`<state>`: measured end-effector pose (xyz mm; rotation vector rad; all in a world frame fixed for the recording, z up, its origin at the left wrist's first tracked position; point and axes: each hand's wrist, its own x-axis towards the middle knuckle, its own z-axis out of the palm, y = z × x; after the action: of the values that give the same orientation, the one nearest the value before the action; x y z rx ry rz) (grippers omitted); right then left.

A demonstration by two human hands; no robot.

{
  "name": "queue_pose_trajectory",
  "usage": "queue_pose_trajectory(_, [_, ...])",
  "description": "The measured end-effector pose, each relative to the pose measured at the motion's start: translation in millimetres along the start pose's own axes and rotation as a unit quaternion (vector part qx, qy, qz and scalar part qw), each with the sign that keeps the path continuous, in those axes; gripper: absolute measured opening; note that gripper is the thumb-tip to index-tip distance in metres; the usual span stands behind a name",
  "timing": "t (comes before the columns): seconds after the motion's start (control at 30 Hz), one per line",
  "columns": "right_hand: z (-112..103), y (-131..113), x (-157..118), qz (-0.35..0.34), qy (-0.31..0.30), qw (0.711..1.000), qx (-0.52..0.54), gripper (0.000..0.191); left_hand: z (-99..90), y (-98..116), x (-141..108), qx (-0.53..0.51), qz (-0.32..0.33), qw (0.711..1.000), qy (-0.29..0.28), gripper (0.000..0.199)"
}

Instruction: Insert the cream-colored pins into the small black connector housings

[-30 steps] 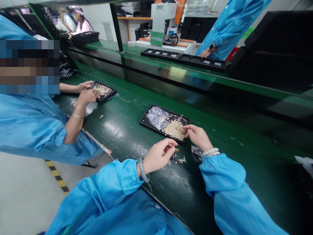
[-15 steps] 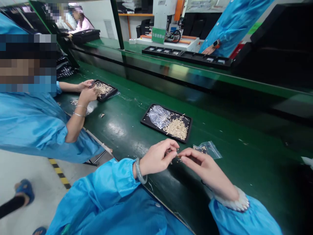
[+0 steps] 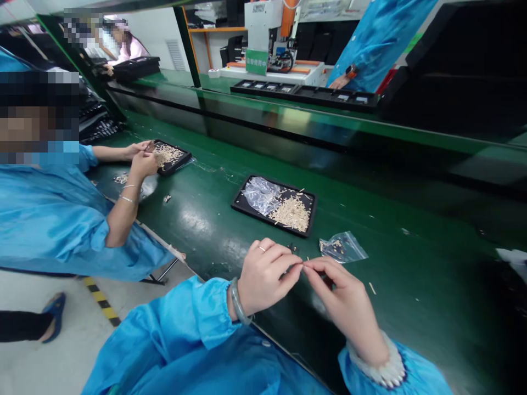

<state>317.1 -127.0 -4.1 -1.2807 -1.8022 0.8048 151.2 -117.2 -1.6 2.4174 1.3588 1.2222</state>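
Tray [image 3: 252, 213] of pale strips [image 3: 291, 213] beyond left hand [image 3: 265, 274], right hand [image 3: 348, 299]; apart.

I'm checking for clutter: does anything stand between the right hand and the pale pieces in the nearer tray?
Only the tray's near rim and some small dark bits before it; the clear bag lies to the right.

The desk [image 3: 206, 186] is smooth and glossy, marked with pale glare; from the fingers [image 3: 290, 278], at eleven o'clock, a tray [image 3: 314, 213] of what looks like matt plastic; in it, a crinkled, shiny, clear plastic bag [image 3: 260, 193] beside dull strips [image 3: 293, 213], material unclear; at two o'clock, a glossy clear plastic pouch [image 3: 352, 248]; at eight, a polished, stone-like bangle [image 3: 237, 300]; both sleeves [image 3: 177, 310] creased, softly sheeny cloth.
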Motion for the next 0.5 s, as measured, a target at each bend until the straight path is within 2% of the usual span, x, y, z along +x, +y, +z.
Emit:
queue_pose_trajectory(0.17, [2.2,-4.8,-3.6,-0.028,0.022,0.998,-0.046,0.011,1.4,0.5,1.7,0.01,-0.004,1.0,-0.025,0.014])
queue_pose_trajectory(0.3, [4.1,-6.2,-3.5,-0.028,0.037,0.998,-0.039,0.011,4.0,3.3,1.6,0.015,-0.013,0.999,-0.028,0.015])
queue_pose_trajectory(0.4, [4.5,-3.0,-3.6,0.001,0.045,0.999,0.004,0.012,5.9,4.4,3.7,-0.021,-0.045,0.998,-0.033,0.013])
queue_pose_trajectory(0.5, [2.2,2.0,-5.2,0.06,0.074,0.993,0.065,0.012,9.8,-3.7,12.6,-0.089,-0.099,0.99,-0.033,0.013])
